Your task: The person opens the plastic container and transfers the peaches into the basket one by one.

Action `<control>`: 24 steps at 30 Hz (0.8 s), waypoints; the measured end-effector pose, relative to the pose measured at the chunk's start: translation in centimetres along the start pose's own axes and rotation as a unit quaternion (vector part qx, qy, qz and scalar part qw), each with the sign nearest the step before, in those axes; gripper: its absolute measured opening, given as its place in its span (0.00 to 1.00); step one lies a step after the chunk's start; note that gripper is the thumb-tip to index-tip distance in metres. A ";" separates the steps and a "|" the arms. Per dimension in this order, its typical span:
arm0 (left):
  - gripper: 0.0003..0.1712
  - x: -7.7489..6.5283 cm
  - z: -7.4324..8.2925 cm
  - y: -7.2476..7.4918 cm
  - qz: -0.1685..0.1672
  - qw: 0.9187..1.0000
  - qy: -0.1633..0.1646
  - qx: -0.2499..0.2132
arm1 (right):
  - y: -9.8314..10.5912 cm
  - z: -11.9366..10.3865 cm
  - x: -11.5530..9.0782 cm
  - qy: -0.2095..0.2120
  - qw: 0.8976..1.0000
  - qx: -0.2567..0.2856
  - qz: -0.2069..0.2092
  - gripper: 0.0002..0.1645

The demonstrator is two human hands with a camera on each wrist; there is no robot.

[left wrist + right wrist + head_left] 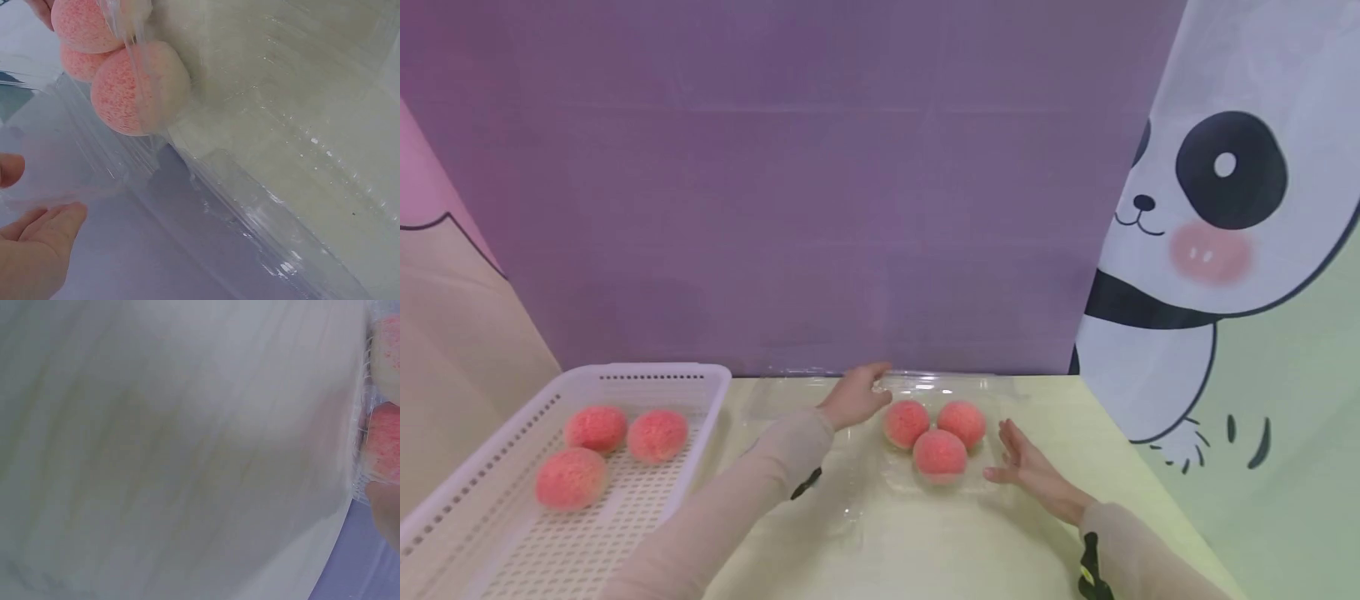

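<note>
A clear plastic clamshell box (887,487) lies on the table with three round pink balls, peach-like with pale undersides, in its right part. The front ball (940,456) sits before the other two. My left hand (854,397) is over the back of the box, left of the balls, thumb and fingers apart. In the left wrist view its fingers (53,228) are by a clear plastic wall; contact is hard to tell. My right hand (1033,477) is held beside the box's right side with fingers spread, holding nothing. The right wrist view shows only a fingertip (386,509) near a ball (384,440).
A white perforated plastic basket (700,442) stands on the left, holding three similar pink balls (572,479). Behind the pale yellow table (970,554) hangs a purple cloth (820,183). A printed panda (1225,250) covers the right side.
</note>
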State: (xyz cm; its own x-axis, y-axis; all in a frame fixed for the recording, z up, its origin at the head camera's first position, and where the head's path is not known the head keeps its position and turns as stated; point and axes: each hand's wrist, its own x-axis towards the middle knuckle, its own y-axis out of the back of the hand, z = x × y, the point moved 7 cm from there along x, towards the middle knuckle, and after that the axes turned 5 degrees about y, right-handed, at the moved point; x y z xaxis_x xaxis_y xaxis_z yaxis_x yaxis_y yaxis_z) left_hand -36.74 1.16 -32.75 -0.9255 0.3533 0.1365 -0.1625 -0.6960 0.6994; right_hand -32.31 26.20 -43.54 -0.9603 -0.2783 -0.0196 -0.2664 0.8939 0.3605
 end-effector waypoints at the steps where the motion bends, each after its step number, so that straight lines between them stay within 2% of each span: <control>1: 0.27 0.0 0.0 0.2 0.015 1.000 -0.017 0.002 | 0.0 0.1 0.0 0.000 1.000 -0.003 -0.001 0.60; 4: 0.23 0.7 -0.3 0.7 0.042 0.999 -0.025 -0.007 | 0.1 0.0 -0.1 0.002 1.000 -0.007 -0.005 0.60; 7: 0.20 1.6 -1.0 0.9 0.066 0.998 -0.004 -0.015 | 0.0 0.1 -0.1 0.000 1.000 -0.001 -0.009 0.60; 10: 0.17 3.0 -2.2 0.7 0.075 0.996 0.042 -0.025 | -0.3 0.2 -0.3 0.001 1.000 0.010 -0.012 0.60; 13: 0.14 4.2 -2.8 0.7 0.092 0.993 0.070 -0.018 | -0.1 0.3 -0.4 0.001 1.000 0.018 -0.009 0.60; 18: 0.12 5.9 -3.9 1.0 0.121 0.988 0.091 -0.031 | 0.1 0.2 -0.4 0.005 1.000 0.018 -0.006 0.59; 24: 0.09 7.0 -5.6 1.1 0.139 0.982 0.110 -0.058 | -0.1 0.0 -0.2 0.006 1.000 0.009 -0.014 0.59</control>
State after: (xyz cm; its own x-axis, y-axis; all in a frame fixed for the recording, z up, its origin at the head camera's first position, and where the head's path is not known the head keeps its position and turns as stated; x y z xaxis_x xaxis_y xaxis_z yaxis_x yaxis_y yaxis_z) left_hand -45.30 -0.64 -34.93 -0.9892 0.0042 0.1468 0.0812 -0.8172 0.5706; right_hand -32.12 26.14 -43.62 -0.9514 -0.3075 -0.0179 -0.2946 0.8917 0.3435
